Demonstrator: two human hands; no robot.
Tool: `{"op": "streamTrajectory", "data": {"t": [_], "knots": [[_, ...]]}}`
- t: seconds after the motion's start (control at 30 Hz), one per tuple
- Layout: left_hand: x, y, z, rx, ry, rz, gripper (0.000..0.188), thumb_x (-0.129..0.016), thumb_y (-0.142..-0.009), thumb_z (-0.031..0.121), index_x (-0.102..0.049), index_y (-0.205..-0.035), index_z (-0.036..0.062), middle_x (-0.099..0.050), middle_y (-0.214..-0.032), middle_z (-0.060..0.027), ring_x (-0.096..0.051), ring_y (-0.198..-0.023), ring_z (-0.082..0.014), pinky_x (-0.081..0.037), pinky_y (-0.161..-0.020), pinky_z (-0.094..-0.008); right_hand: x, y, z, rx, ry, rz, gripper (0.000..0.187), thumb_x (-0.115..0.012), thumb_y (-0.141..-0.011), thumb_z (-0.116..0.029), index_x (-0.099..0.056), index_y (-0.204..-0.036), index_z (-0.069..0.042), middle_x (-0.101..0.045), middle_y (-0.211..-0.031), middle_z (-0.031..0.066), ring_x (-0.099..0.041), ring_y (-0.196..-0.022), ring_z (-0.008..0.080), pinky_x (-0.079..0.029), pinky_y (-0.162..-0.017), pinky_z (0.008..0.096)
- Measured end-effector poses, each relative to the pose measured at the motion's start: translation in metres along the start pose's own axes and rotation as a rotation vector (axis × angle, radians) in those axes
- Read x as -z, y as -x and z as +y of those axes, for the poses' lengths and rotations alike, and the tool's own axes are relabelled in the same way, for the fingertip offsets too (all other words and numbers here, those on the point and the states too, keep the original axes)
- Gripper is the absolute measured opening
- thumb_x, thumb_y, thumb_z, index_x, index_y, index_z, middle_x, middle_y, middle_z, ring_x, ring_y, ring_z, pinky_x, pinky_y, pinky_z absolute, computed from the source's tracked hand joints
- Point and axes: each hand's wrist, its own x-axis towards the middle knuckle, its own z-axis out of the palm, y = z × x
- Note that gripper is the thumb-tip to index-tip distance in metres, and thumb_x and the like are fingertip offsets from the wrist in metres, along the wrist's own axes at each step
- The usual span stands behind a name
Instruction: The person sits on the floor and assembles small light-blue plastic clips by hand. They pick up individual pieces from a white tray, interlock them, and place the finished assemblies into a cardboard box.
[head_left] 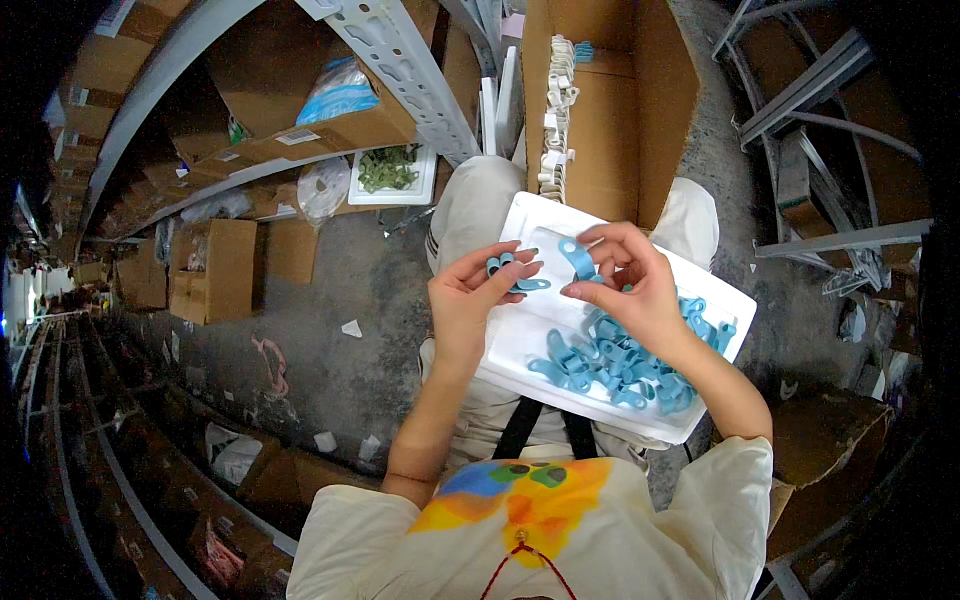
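A white shallow tray (515,345) rests across my lap, with a heap of small blue curved plastic pieces (625,365), each with a rounded tab, on its near right half. Over the tray's left edge my left hand (478,290) grips a few of these blue pieces (528,285) between thumb and fingers. To the right, my right hand (638,280) pinches a single blue piece (577,257) above the tray, its round hole facing up. The two hands are a short way apart. My right wrist and forearm cover part of the heap.
Beyond my knees stands an open tall cardboard box (610,130), with a row of white pieces (556,130) and a few blue ones along its left side. A white tray of green pieces (392,178) lies at left by a metal shelf upright (405,75). Metal frames (840,240) stand at right.
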Motion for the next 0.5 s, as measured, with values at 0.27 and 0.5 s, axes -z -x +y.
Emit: {"op": "streamTrajectory", "data": {"t": [0.27,0.5], "knots": [[0.000,-0.001,-0.009,0.039,0.101,-0.078,0.027,-0.054,-0.079,0.005,-0.052,-0.103,-0.0049,-0.059,-0.096,-0.0173,-0.060,-0.085,-0.0231,-0.052,-0.059,-0.0214,0.004,-0.005,0.006,0.020,-0.101,-0.136,0.030,-0.065,-0.069,-0.004,-0.059,-0.098,-0.005,-0.058,-0.077,0.0032,-0.046,-0.055,0.0046,-0.035,-0.047,0.0180],[-0.005,0.001,-0.006,-0.007,-0.008,-0.032,0.024,-0.055,-0.078,0.005,-0.054,-0.101,-0.0039,-0.060,-0.094,-0.0150,-0.061,-0.082,-0.0210,-0.050,-0.058,-0.0204,0.012,-0.008,-0.002,-0.271,-0.487,-0.272,0.030,-0.060,-0.071,-0.001,-0.056,-0.101,0.000,-0.059,-0.089,0.0046,-0.054,-0.070,0.0063,-0.043,-0.055,0.0157]]}}
